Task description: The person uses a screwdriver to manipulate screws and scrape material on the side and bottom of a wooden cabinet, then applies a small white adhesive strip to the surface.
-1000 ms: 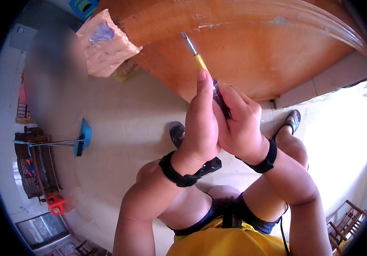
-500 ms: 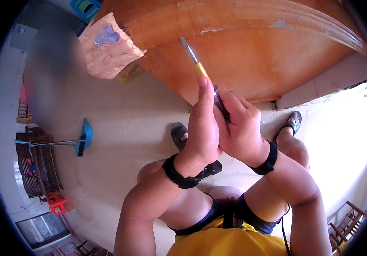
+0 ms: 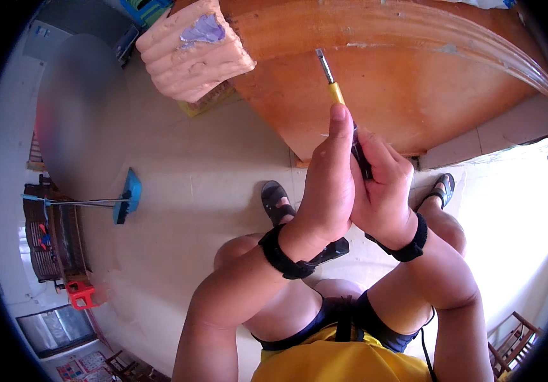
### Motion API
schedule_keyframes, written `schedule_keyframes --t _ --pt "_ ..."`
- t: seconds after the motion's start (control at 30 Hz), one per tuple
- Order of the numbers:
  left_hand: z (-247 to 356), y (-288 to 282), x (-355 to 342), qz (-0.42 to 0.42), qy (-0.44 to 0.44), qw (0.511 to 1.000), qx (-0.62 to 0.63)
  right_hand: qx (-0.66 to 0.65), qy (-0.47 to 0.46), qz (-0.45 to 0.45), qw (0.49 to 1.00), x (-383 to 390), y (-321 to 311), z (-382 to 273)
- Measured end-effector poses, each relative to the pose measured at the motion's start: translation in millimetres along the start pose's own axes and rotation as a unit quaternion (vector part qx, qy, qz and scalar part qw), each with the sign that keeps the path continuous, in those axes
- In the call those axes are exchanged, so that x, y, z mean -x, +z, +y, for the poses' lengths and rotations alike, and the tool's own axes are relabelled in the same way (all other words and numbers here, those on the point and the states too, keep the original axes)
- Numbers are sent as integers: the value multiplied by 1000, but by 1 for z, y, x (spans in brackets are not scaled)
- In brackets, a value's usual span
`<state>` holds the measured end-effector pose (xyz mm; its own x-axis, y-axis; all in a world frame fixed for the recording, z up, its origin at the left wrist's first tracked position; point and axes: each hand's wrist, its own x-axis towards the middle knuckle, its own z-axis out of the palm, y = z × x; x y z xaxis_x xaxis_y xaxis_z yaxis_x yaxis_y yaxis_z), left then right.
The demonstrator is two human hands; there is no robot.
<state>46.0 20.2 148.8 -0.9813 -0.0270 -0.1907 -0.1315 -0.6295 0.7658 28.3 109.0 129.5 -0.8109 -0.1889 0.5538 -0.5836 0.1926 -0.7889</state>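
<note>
A slim screwdriver-like tool with a metal shaft and a yellow-and-black handle points away from me. My left hand is closed round it, thumb stretched along the yellow part. My right hand has its fingers curled against the dark end of the handle, pressed to my left palm. The tip appears over the brown wooden table, near its moulded edge; whether it touches cannot be told. Left of the tool, a pinkish, ridged, clay-like block with a purple patch sits at the table's corner.
My sandalled feet and bare knees are below my hands on the pale tiled floor. Further left are a blue broom, a red stool and a dark wooden bench. A wooden chair stands at the lower right.
Both hands and the tool have shifted to the right in the picture, still gripped together. The pinkish block also appears further right and higher, and the view has shifted slightly.
</note>
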Motion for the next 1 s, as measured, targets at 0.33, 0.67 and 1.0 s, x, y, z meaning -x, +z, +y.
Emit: schedule_keyframes --t 0.33,0.67,1.0 --pt "-7 1 -4 -19 -6 1000 -16 2 5 6 1000 3 -6 4" --pt "-7 3 -2 18 0 1000 5 -3 10 4 1000 1 -5 0" --pt "-3 6 1 25 -11 999 31 20 -8 -9 1000 -3 -5 -4"
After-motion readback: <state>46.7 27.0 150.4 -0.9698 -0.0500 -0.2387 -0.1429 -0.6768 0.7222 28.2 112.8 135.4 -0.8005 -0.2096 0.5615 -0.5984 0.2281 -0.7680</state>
